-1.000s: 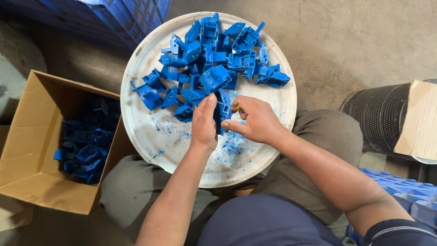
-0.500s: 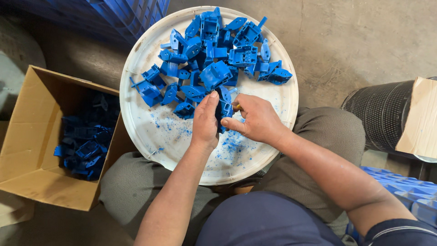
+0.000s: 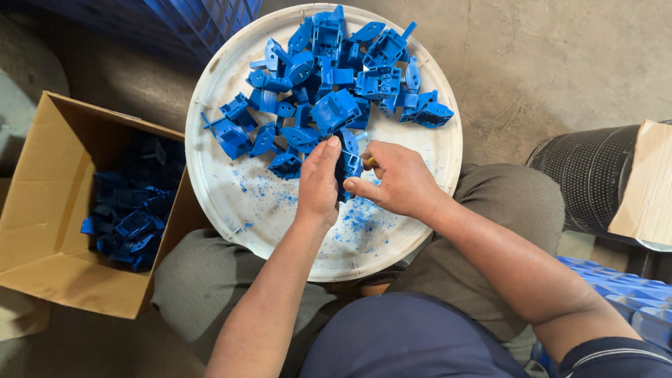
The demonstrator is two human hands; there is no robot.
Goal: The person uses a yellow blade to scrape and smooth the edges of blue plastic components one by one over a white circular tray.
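A round white tray [image 3: 231, 196] rests on my lap, piled at its far half with several blue plastic parts [image 3: 336, 77]. Blue shavings [image 3: 360, 220] speckle its near half. My left hand [image 3: 318, 185] grips one blue plastic part [image 3: 348, 164] upright over the tray's middle. My right hand [image 3: 395, 182] presses against the same part from the right, fingers closed on a small tool with a yellowish handle that barely shows; its tip is hidden by the part.
An open cardboard box [image 3: 49, 210] with more blue parts [image 3: 129, 224] stands at my left. A black ribbed drum [image 3: 595, 175] with cardboard [image 3: 647, 185] on it is at the right. A blue crate [image 3: 175, 21] lies beyond the tray on the concrete floor.
Both hands stay together on the same blue part over the tray, shifting only slightly. The pile and the box have not changed.
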